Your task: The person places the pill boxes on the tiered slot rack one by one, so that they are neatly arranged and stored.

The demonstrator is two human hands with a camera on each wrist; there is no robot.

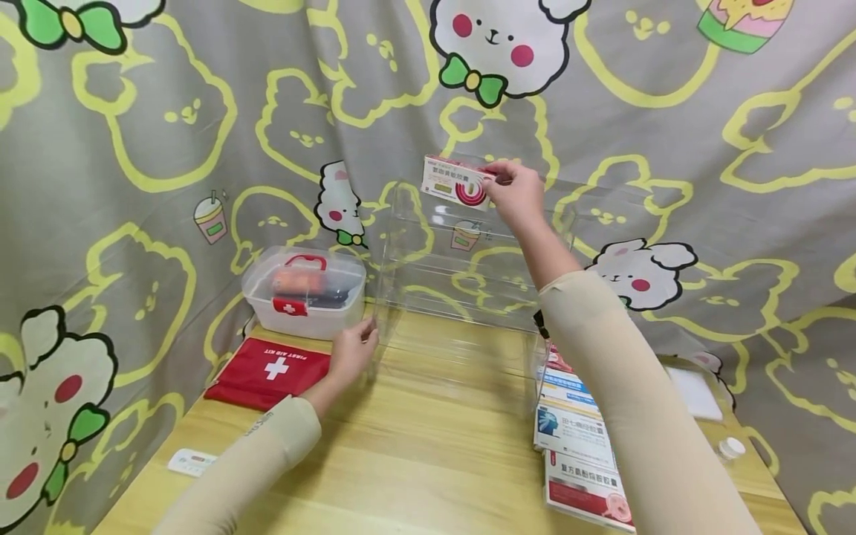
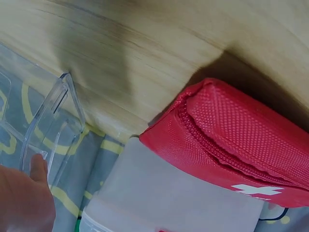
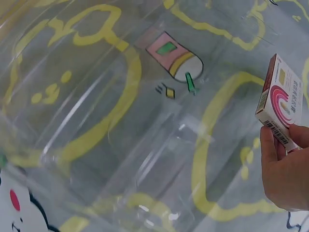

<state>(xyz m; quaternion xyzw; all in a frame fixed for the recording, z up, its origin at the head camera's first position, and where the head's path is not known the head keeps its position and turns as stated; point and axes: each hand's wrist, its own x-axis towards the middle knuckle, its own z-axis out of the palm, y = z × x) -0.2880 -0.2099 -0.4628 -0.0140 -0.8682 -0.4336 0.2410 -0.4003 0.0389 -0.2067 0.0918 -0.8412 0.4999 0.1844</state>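
My right hand (image 1: 518, 197) pinches a small white and red medicine box (image 1: 455, 182) by its right end, at the top of a clear plastic rack (image 1: 461, 305). In the right wrist view, thumb and fingers grip the box (image 3: 282, 96) beside its barcode end; whether the box touches the rack is unclear. My left hand (image 1: 351, 349) is low at the rack's left side, its fingertips at the front edge. In the left wrist view, one digit of that hand (image 2: 29, 200) lies against the clear side panel (image 2: 55, 113); its other fingers are mostly hidden.
Left of the rack stand a lidded first aid box (image 1: 304, 297) and a red first aid pouch (image 1: 267, 375). A white thermometer-like device (image 1: 190, 462) lies nearer. Several medicine boxes (image 1: 575, 438) are stacked at right, with a small white bottle (image 1: 730, 448) beyond. A patterned curtain (image 1: 200, 119) hangs behind.
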